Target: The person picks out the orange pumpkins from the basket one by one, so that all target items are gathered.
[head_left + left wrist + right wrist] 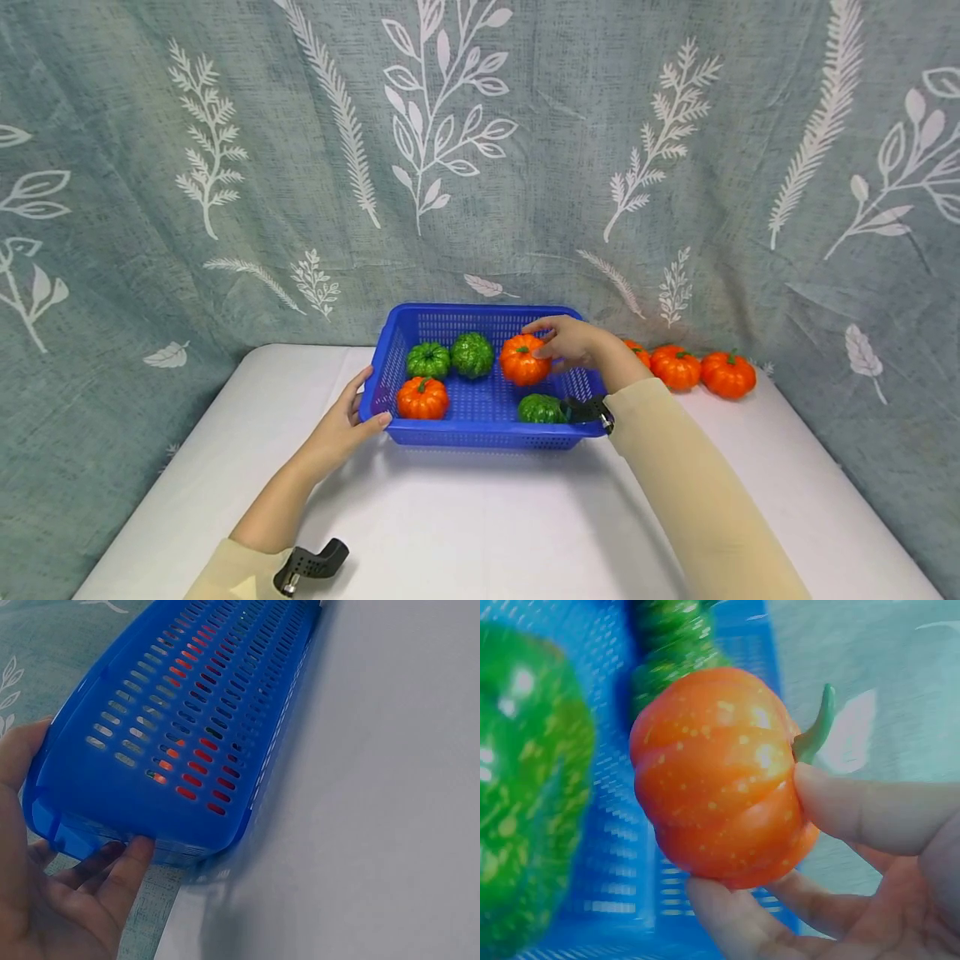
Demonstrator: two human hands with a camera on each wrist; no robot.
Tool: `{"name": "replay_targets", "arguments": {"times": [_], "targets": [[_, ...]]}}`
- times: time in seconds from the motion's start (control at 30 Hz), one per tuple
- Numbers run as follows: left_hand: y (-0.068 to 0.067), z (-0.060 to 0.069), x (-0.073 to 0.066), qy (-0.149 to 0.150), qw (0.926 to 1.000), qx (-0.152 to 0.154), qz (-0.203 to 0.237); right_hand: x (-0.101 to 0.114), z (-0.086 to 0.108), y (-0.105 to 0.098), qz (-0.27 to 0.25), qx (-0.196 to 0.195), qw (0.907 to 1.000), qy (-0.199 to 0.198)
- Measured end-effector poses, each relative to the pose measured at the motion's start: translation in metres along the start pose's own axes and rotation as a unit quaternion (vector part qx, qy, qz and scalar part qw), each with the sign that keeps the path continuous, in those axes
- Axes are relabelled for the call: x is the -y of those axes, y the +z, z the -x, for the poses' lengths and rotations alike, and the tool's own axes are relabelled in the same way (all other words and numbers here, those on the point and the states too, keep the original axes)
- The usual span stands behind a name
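A blue slotted plastic basket (480,429) stands on the white table. My left hand (337,433) grips its left end, thumb on the front corner and fingers round the outside, as the left wrist view also shows. Between the thumb and fingers of my right hand (577,343) is a small orange pumpkin (724,780) with a green stem, held over the right part of the basket. Inside the basket lie another orange pumpkin (423,398) at front left, two green pumpkins (472,356) at the back and a green pumpkin (542,408) at front right, partly behind the rim.
Right of the basket, several orange pumpkins (727,375) sit in a row on the table (480,517), one partly hidden by my right arm. A grey-green leaf-patterned curtain (480,167) hangs right behind the table and along both sides.
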State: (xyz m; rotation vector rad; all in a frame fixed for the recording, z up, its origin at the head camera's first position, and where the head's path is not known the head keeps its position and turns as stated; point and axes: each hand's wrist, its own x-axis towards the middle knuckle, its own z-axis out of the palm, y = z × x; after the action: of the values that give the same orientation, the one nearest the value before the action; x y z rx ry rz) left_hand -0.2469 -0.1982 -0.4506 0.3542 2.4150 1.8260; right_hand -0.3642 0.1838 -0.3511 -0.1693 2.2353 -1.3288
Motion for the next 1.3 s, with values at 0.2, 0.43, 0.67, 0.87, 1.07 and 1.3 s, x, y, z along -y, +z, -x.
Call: {"name": "replay_targets", "arguments": {"times": [0.2, 0.43, 0.67, 0.87, 1.07, 1.3], "targets": [[-0.001, 0.000, 0.001, 0.004, 1.0000, -0.002, -0.002, 0.016, 0.032, -0.003, 0.013, -0.011, 0.9985, -0.051], [-0.001, -0.001, 0.000, 0.003, 1.0000, -0.003, -0.002, 0.017, 0.070, -0.014, 0.042, -0.041, 0.9933, -0.100], [-0.001, -0.002, 0.000, 0.001, 0.9999, -0.003, -0.012, 0.011, 0.111, -0.020, 0.076, -0.085, 0.9853, -0.127], [-0.001, -0.002, 0.000, 0.000, 0.9999, -0.005, -0.010, -0.001, 0.136, -0.033, 0.100, -0.111, 0.9797, -0.133], [0.001, -0.002, 0.000, -0.002, 1.0000, -0.004, -0.003, -0.020, 0.161, -0.048, 0.102, -0.151, 0.9740, -0.135], [0.001, -0.002, 0.001, -0.002, 1.0000, -0.005, -0.001, -0.059, 0.180, -0.072, 0.093, -0.190, 0.9721, -0.101]]}}
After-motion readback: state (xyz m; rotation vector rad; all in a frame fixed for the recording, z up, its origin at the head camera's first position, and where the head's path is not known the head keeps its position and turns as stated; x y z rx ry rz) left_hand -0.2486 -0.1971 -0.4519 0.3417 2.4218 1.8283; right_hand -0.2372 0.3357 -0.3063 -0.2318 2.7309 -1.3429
